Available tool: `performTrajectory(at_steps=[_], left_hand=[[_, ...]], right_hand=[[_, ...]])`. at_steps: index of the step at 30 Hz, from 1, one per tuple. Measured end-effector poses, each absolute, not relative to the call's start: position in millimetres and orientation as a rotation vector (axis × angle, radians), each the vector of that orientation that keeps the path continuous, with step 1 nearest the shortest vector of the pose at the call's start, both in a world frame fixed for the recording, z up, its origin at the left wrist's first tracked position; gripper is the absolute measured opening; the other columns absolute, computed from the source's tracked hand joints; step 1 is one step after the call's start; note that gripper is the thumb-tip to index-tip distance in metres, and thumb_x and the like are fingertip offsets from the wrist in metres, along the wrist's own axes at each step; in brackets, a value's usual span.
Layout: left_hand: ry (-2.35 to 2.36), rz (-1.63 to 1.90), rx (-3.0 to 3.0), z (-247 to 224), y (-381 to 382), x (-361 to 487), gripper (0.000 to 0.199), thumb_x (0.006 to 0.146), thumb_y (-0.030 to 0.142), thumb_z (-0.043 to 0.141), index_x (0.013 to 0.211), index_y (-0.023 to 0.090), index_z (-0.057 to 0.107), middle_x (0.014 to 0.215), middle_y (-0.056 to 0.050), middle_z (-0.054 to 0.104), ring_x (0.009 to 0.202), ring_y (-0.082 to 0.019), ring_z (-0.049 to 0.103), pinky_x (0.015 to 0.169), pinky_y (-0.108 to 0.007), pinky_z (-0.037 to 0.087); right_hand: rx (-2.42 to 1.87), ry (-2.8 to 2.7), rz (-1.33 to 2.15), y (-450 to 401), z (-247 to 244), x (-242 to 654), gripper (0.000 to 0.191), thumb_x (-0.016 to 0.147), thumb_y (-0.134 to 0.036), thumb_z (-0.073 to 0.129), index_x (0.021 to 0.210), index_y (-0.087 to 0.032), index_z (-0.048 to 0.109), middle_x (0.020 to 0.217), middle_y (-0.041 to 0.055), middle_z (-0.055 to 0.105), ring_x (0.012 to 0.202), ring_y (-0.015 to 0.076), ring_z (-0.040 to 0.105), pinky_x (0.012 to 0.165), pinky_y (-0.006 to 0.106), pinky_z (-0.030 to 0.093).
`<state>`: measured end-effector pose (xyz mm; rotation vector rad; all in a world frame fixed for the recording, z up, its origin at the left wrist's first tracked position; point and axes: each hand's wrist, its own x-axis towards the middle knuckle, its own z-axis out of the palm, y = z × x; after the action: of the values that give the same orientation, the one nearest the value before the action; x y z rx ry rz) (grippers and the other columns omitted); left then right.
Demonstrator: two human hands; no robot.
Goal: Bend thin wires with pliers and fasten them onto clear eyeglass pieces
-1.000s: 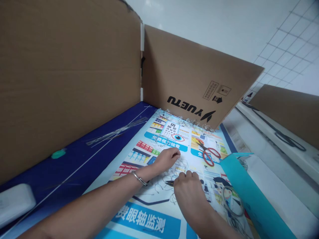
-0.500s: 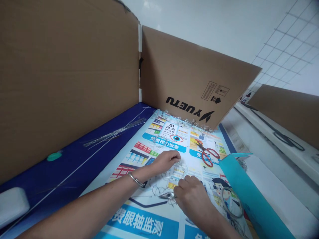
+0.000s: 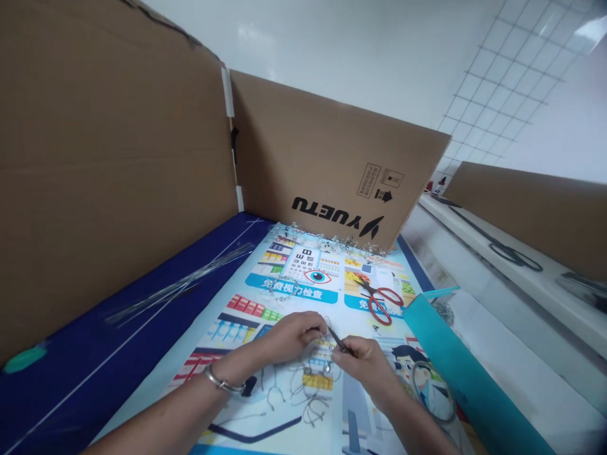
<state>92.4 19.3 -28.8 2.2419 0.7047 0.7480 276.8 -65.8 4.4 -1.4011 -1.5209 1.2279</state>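
Observation:
My left hand (image 3: 296, 336) is closed in a pinch on a thin wire (image 3: 327, 321), which sticks up a little past the fingertips. In my right hand (image 3: 364, 363) is a small pair of pliers (image 3: 338, 340). Their narrow dark jaws point up and left, close beside the wire; I cannot tell whether they touch it. The handles are hidden in my palm. Below the hands, several loose bent wire pieces (image 3: 313, 407) lie on a printed poster (image 3: 265, 404).
Red-handled scissors (image 3: 380, 302) lie beyond my right hand. A teal box (image 3: 469, 366) and a coil of wire (image 3: 429, 392) are on the right. Small clear pieces (image 3: 332, 243) line the foot of a cardboard panel (image 3: 332, 151). Straight wires (image 3: 184, 281) lie on the blue surface at left.
The pliers have come up from the poster to the left hand's fingertips, their jaws now turned upward. The camera view has shifted to the right.

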Motion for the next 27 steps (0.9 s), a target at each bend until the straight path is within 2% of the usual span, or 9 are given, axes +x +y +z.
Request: performTrajectory(at_steps=[8, 17, 23, 27], left_hand=[[0.790, 0.754, 2.279, -24.8, 14.8, 94.2, 0.020, 0.082, 0.013, 0.042, 0.086, 0.022, 0.059, 0.082, -0.001, 0.060, 0.077, -0.014, 0.054, 0.069, -0.023, 0.041], [0.786, 0.846, 2.319, -30.3, 16.2, 96.2, 0.022, 0.080, 0.009, 0.042, 0.090, 0.021, 0.058, 0.087, -0.003, 0.059, 0.086, -0.017, 0.051, 0.077, -0.028, 0.041], [0.770, 0.980, 2.027, -12.9, 10.1, 97.8, 0.018, 0.086, 0.022, 0.043, 0.091, 0.020, 0.061, 0.092, -0.005, 0.060, 0.090, -0.018, 0.052, 0.081, -0.030, 0.040], [0.733, 0.908, 1.644, -1.7, 2.6, 99.8, 0.025, 0.087, 0.032, 0.043, 0.099, 0.018, 0.059, 0.089, -0.005, 0.062, 0.076, -0.015, 0.054, 0.070, -0.026, 0.043]], right_hand=[[-1.333, -1.277, 1.351, -64.4, -2.0, 281.7, 0.029, 0.070, -0.041, 0.063, 0.069, -0.013, 0.059, 0.057, -0.0043, 0.037, 0.055, 0.0075, 0.027, 0.051, 0.022, 0.022], [-1.286, -1.249, 1.432, -63.1, -3.0, 286.1, 0.027, 0.069, -0.039, 0.065, 0.069, -0.013, 0.057, 0.055, -0.0055, 0.035, 0.052, 0.0062, 0.025, 0.049, 0.021, 0.019], [-1.285, -1.252, 1.469, -62.9, 0.5, 286.3, 0.028, 0.068, -0.040, 0.065, 0.068, -0.014, 0.056, 0.053, -0.0060, 0.034, 0.051, 0.0061, 0.024, 0.049, 0.022, 0.018], [-1.294, -1.278, 1.466, -62.6, 1.1, 286.6, 0.026, 0.069, -0.038, 0.065, 0.066, -0.014, 0.055, 0.054, -0.0055, 0.033, 0.052, 0.0066, 0.024, 0.049, 0.022, 0.017]])
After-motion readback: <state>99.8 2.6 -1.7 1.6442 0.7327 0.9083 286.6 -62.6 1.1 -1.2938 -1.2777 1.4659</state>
